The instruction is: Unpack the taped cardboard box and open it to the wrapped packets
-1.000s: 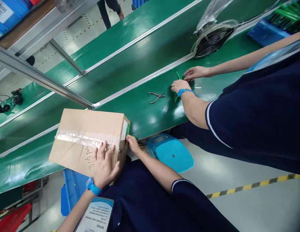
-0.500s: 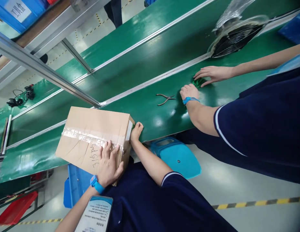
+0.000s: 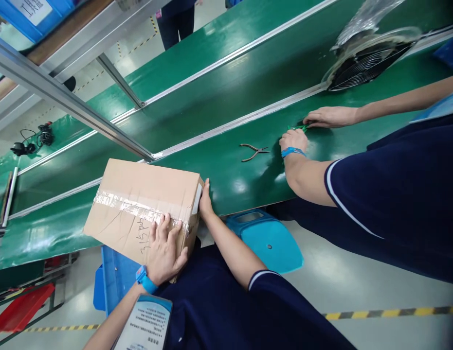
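A brown cardboard box (image 3: 146, 184), sealed with clear tape and handwritten on, rests tilted over the front edge of the green bench. My left hand (image 3: 165, 250) lies on the taped face with its fingers spread. Against the box's right end, by a white label (image 3: 197, 197), is my right hand (image 3: 205, 200), its fingers stretched out; its palm side is partly hidden. A blue band (image 3: 146, 279) circles my left wrist. Pliers (image 3: 254, 152) lie on the bench to the right, apart from both hands.
At right, a co-worker's hands (image 3: 295, 138) handle a small green item. A black fan (image 3: 370, 65) stands beyond. A metal post (image 3: 102, 124) rises behind the box. Below the bench are a blue stool (image 3: 270, 248) and a blue bin (image 3: 118, 277). Another person's legs (image 3: 177, 24) show at the back.
My right hand's fingers have gone from curled to straight along the box end. My left hand and the box stay nearly in place. The co-worker's hands have shifted slightly.
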A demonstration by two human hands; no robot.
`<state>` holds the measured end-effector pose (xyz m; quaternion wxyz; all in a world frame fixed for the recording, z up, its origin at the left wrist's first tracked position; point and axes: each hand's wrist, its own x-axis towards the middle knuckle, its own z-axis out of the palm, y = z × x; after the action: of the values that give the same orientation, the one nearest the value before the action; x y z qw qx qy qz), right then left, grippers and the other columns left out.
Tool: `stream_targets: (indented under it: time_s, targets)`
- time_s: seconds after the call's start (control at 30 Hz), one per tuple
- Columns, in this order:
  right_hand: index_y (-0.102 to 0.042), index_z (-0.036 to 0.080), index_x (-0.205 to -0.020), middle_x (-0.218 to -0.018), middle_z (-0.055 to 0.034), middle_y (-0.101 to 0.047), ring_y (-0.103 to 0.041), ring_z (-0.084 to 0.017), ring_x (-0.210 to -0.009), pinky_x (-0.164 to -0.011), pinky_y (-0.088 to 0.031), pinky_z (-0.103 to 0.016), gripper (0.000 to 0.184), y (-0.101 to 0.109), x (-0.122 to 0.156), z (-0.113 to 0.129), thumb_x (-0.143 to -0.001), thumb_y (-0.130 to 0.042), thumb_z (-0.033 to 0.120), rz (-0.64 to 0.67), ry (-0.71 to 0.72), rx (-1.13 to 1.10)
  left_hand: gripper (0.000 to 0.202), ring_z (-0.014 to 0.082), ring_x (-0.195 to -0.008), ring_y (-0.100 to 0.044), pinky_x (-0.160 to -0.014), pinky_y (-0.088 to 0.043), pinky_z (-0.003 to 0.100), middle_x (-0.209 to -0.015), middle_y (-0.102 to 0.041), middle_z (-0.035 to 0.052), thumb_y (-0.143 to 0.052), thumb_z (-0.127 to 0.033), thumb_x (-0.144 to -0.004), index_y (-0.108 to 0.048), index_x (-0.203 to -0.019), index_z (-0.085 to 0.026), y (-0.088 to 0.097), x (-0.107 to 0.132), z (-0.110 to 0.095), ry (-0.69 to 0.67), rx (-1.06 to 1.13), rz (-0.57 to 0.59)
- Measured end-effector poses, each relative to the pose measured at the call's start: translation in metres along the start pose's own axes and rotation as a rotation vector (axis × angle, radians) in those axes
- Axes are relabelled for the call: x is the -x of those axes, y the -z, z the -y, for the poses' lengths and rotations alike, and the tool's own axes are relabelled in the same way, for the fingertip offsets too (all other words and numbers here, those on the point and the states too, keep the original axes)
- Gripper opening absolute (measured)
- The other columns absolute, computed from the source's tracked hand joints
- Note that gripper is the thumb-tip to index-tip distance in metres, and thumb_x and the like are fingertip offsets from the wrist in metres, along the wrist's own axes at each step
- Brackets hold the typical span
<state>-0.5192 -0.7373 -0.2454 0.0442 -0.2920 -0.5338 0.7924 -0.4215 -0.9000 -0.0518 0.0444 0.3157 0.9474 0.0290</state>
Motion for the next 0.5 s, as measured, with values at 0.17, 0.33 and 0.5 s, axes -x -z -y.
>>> stream_targets:
  time_s: [0.17, 0.33, 0.5]
  targets:
    - [-0.020, 0.017, -0.162, -0.167, -0.0055, -0.016, -0.017, -0.017, -0.154, -0.128, -0.013, -0.041, 0.086, -0.003, -0.050, -0.004, -0.098, -0.008, 0.073, -0.051, -0.010, 0.000, 0.067, 0.0396, -0.154, -0.021, -0.123, -0.016, 0.060, -0.162, -0.026, 0.0247, -0.061, -0.036, -0.087, -0.044, -0.147, -0.014, 0.000, 0.000, -0.002, 0.029, 0.044, 0.010]
    - [-0.029, 0.021, -0.159, -0.163, -0.0083, -0.031, -0.032, -0.018, -0.149, -0.123, -0.026, -0.041, 0.085, 0.010, -0.001, -0.014, -0.095, -0.017, 0.076, -0.097, 0.053, 0.109, 0.067, 0.0386, -0.154, -0.021, -0.124, -0.014, 0.060, -0.162, -0.027, 0.0240, -0.062, -0.039, -0.085, -0.046, -0.147, -0.016, -0.001, 0.000, -0.005, 0.057, 0.091, 0.039]
    - [-0.065, 0.014, -0.119, -0.129, -0.0148, -0.064, -0.054, -0.026, -0.124, -0.112, -0.038, -0.043, 0.085, 0.029, -0.004, -0.003, -0.086, -0.028, 0.083, -0.096, 0.128, 0.298, 0.073, 0.0381, -0.152, -0.028, -0.124, -0.014, 0.063, -0.159, -0.035, 0.0200, -0.068, -0.046, -0.078, -0.049, -0.145, -0.023, -0.001, 0.008, 0.018, 0.031, 0.201, 0.094]
